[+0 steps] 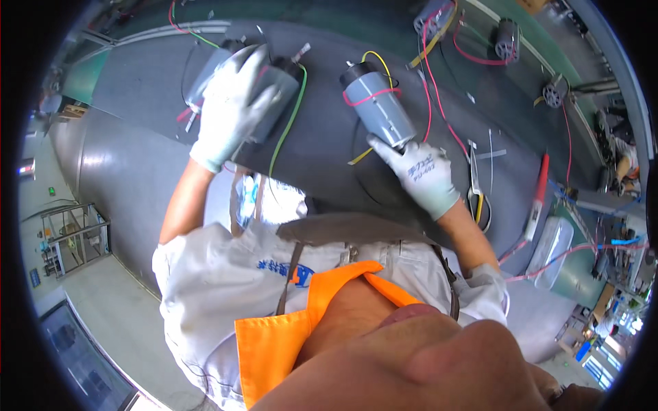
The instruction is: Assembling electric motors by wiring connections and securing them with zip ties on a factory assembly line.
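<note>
grey motor (378,106) lies on the dark surface (319,144); right hand (423,175), unclenched, touches its lower end, perhaps against rolling. left hand (233,103) spreads over two more motors (285,85); its grip i cannot tell.

The person is wearing white gloves (229,106) and a pale-grey shirt (205,294), blue print (299,275) showing beside its orange collar (271,346).

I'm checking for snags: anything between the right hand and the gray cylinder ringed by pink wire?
Nothing visible: the right hand appears to touch the near end of the gray cylinder; the pink wire lies beyond.
</note>
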Motion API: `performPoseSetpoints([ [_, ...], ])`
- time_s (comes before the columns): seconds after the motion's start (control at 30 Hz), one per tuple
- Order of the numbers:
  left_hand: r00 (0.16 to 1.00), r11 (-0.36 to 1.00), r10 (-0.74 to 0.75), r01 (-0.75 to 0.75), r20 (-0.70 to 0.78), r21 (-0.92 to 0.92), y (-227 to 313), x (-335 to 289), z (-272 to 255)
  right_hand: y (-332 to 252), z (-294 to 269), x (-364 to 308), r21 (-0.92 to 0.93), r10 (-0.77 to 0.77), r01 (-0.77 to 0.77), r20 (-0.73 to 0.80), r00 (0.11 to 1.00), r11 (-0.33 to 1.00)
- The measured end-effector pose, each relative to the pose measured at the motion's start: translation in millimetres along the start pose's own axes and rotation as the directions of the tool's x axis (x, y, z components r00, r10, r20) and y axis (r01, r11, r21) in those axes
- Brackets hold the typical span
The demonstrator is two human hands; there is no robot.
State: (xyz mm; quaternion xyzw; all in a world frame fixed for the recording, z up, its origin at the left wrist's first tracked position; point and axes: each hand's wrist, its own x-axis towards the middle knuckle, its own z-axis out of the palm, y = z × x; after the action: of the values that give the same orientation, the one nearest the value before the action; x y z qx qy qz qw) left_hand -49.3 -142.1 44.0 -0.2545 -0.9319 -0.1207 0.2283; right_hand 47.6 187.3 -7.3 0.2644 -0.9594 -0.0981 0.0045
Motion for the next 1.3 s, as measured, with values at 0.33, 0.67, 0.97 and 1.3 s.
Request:
performPoseSetpoints([
  [0.33, 0.965, 0.619, -0.259, 0.200, 0.042, -0.760, 132.3, -21.1, 124.5, -49.1, -2.5, -87.6, 0.489, 0.264, -0.091, -0.297, 0.918, 0.868],
  [0.67, 0.898, 0.200, -0.332, 0.366, 0.288, -0.909, 147.2, -28.5, 108.6, 6.1, 68.5, 37.6, 0.885, 0.451, 0.003, -0.240, 0.860, 0.465],
  [0.97, 0.961, 0.326, 0.150, -0.271, -0.233, -0.906, 168.9, 2.9, 81.9, 46.5, -35.9, -43.4, 0.042, 0.026, 0.003, -0.660, 0.751, 0.999],
  [1.3, 0.939, 0.600, 0.331, -0.285, -0.091, -0.747, 185.6, 38.8, 164.7, 54.5, -69.9, -164.4, 0.541, 0.172, -0.075, -0.130, 0.977, 0.838],
])
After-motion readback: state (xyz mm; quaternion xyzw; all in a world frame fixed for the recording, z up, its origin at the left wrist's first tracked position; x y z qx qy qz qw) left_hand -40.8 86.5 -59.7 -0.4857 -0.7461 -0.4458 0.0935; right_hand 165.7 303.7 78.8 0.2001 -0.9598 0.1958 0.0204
